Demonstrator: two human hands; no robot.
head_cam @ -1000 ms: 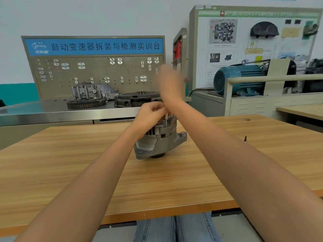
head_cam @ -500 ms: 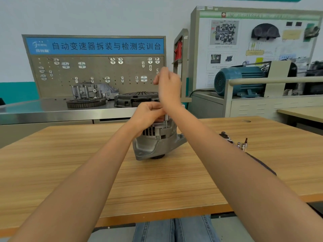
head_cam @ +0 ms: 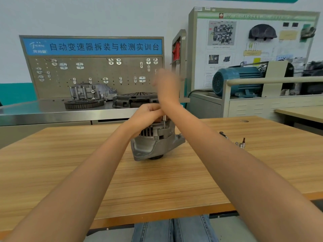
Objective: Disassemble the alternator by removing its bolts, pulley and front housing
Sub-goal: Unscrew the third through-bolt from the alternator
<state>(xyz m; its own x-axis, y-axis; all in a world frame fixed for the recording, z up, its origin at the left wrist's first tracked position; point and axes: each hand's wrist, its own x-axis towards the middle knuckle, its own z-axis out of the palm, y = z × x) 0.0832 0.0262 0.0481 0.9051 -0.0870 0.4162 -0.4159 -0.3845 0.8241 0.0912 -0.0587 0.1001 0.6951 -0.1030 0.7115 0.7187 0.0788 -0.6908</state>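
Wooden table [head_cam: 174,189] — left hand [head_cam: 148,114] grips alternator [head_cam: 155,140]; right hand [head_cam: 167,86] blurred, grip unclear.

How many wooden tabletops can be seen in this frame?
2. The near wooden table fills the foreground and bears the alternator. A second wooden tabletop shows only partly at the right edge, behind it. Others may lie out of view.

obstacles: alternator [head_cam: 153,142], loose sockets [head_cam: 241,144] | free: table [head_cam: 70,154] left
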